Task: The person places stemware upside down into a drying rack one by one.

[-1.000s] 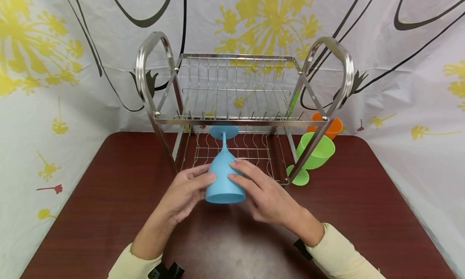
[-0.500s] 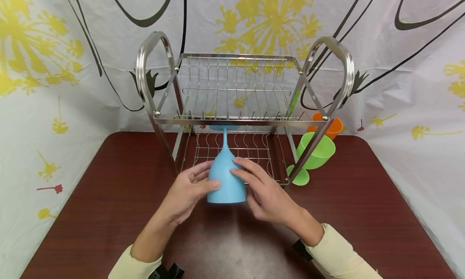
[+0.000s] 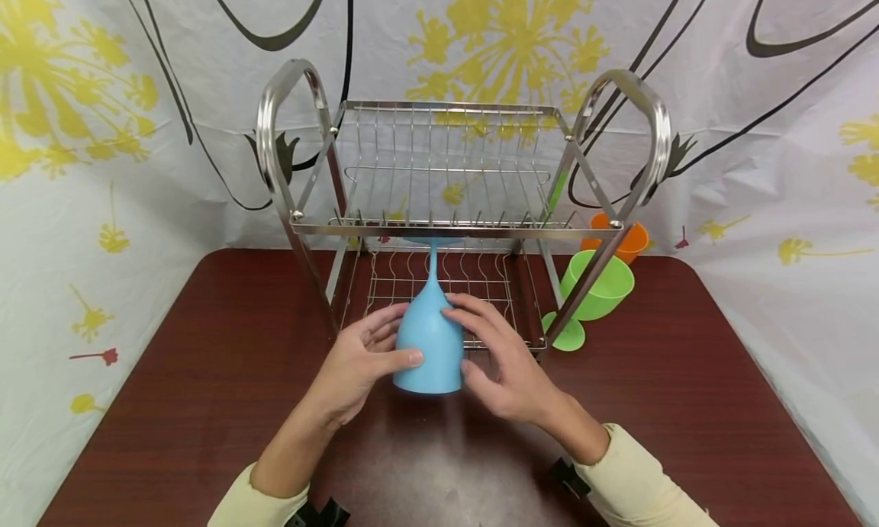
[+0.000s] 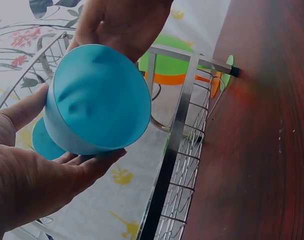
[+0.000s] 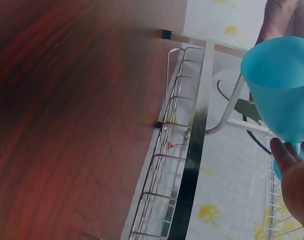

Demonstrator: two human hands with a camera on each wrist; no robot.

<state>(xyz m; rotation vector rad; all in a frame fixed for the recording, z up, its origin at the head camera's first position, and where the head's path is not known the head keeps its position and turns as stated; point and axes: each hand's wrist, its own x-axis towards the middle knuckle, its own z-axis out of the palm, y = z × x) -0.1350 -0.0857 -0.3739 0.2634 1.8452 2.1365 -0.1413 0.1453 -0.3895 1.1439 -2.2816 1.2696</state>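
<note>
A light blue plastic goblet (image 3: 429, 332) hangs upside down over the front of the dish rack's lower tier, stem up. Its foot is partly hidden behind the upper tier's front bar (image 3: 456, 232). My left hand (image 3: 353, 371) grips the bowl from the left, thumb across its front and fingers behind. On the other side, my right hand (image 3: 508, 367) holds the bowl lightly, fingertips on its upper part and thumb by the rim. The left wrist view looks into the hollow bowl (image 4: 104, 100); in the right wrist view, fingers lie near the stem under the bowl (image 5: 279, 105).
The two-tier metal dish rack (image 3: 632, 100) stands at the back of the dark red table (image 3: 206, 405). Right of it, a green goblet (image 3: 600, 287) stands behind the rack's leg, with an orange cup (image 3: 633, 243) farther back. A patterned cloth (image 3: 137, 207) hangs behind.
The blue goblet has shifted slightly right and tilted more upright, so its opening no longer shows in the head view. Both hands keep hold, the right thumb now showing beside the rim.
</note>
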